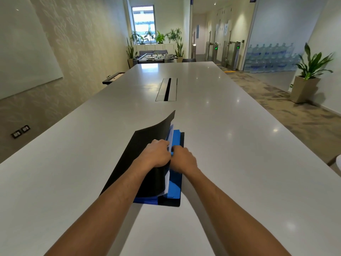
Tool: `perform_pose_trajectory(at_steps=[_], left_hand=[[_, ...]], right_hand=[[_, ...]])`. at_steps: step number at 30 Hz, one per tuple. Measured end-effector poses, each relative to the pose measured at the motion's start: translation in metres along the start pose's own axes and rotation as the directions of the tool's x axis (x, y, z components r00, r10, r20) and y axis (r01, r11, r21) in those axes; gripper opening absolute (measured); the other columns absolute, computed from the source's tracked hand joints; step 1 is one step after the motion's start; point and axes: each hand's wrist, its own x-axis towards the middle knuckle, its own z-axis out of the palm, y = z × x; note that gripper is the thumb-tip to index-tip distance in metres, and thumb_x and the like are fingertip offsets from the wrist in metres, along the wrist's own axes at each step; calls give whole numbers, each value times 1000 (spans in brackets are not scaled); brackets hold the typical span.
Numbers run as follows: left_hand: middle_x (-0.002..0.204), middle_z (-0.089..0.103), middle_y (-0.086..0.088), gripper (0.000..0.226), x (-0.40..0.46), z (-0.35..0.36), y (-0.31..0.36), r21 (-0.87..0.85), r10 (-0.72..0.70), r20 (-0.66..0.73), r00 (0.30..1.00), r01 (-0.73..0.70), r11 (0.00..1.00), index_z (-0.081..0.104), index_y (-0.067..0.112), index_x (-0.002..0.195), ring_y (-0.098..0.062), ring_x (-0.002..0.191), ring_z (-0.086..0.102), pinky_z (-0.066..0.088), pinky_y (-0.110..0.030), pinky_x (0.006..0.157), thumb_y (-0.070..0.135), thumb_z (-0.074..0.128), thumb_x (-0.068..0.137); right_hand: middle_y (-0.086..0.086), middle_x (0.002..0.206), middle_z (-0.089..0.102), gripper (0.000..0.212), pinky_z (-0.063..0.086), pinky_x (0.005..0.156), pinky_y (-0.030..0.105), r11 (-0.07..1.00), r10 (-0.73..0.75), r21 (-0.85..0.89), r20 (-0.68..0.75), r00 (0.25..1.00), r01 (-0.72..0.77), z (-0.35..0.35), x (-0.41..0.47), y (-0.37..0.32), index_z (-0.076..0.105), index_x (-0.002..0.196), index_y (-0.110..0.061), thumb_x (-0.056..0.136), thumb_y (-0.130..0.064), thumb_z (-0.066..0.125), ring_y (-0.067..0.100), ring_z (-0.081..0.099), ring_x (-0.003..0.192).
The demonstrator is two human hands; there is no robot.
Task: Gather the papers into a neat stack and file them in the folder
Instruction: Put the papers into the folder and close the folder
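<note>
A black folder (145, 143) lies on the white table (230, 145) in front of me, its front cover lifted and curved up to the left. Under the cover show white papers (170, 134) and blue dividers (176, 189). My left hand (156, 154) grips the edge of the raised cover. My right hand (182, 159) sits just right of it, fingers curled onto the blue divider and the paper edges near the middle of the folder. How the fingertips hold the sheets is hidden by the hands.
A metal cable hatch (167, 89) is set into the table further ahead. A potted plant (310, 74) stands on the floor to the right. A foosball table (153, 57) and more plants are at the far end.
</note>
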Motion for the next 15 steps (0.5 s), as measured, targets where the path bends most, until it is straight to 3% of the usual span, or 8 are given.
perform_pose_trajectory(at_steps=[3,5,7,9,12,15], left_hand=[[141,50,-11,50,2,12,-3,26,4,1,1000,-4,1000,37,22,146,-24,115,57,48,-37,96,22,51,97],[143,47,-10,53,1,24,-3,23,10,-2,1000,-10,1000,32,26,148,-25,112,59,50,-40,95,25,50,98],[126,58,-9,51,-1,35,-1,-5,19,-16,1000,-19,1000,37,30,144,-19,90,64,57,-37,82,22,51,96],[108,63,-5,53,-3,43,1,33,39,-37,999,-37,999,37,33,142,-13,75,63,59,-33,71,19,52,93],[100,62,-3,58,-7,49,3,104,63,-97,993,-53,993,30,32,145,-11,69,60,59,-31,66,22,51,92],[89,61,0,54,-9,52,1,72,61,-164,985,-50,996,30,27,142,-11,66,61,58,-31,63,25,52,92]], right_hand=[[4,104,68,35,40,60,24,998,16,63,-250,968,0,-7,-3,14,55,121,-17,93,-38,55,13,54,71],[5,95,69,32,38,52,20,995,41,96,-310,950,-12,-9,-5,27,53,119,-18,93,-35,57,10,56,63],[0,79,63,30,32,45,17,993,67,113,-316,946,-32,-8,-10,38,53,117,-18,91,-31,60,4,50,52],[-4,76,61,25,32,46,14,989,77,144,-301,950,-34,-4,-14,46,56,114,-18,91,-28,59,3,51,52],[2,104,65,22,38,61,14,991,19,135,-284,959,21,5,-18,52,59,115,-18,95,-26,53,8,58,75],[-2,120,57,33,34,65,11,984,-71,140,-237,969,106,7,-22,53,56,123,-23,91,-30,55,6,52,84]])
